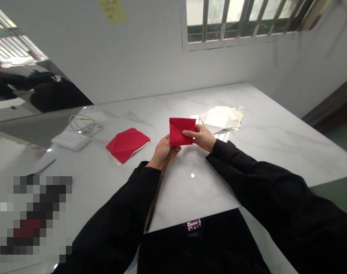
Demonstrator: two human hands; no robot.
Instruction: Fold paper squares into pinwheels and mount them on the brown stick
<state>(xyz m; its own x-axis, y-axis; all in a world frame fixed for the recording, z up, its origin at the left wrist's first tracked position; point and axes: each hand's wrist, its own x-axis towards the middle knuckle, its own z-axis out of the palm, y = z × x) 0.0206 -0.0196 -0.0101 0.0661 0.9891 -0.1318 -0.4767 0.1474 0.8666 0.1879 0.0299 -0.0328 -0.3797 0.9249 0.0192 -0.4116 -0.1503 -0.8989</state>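
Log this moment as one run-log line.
left hand: folded red paper, dark stick | right hand: same paper | nearby: red folded sheets, white folded sheets

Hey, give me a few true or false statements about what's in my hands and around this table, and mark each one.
1. The left hand holds a folded red paper square and a long thin dark stick. True.
2. The right hand is empty and touches nothing. False: it holds the folded red paper square.
3. A second folded red paper sheet lies on the white marble table, left of the hands. True.
4. A yellow paper sticky note is stuck on the barred window. False: it is on the white wall, left of the window.
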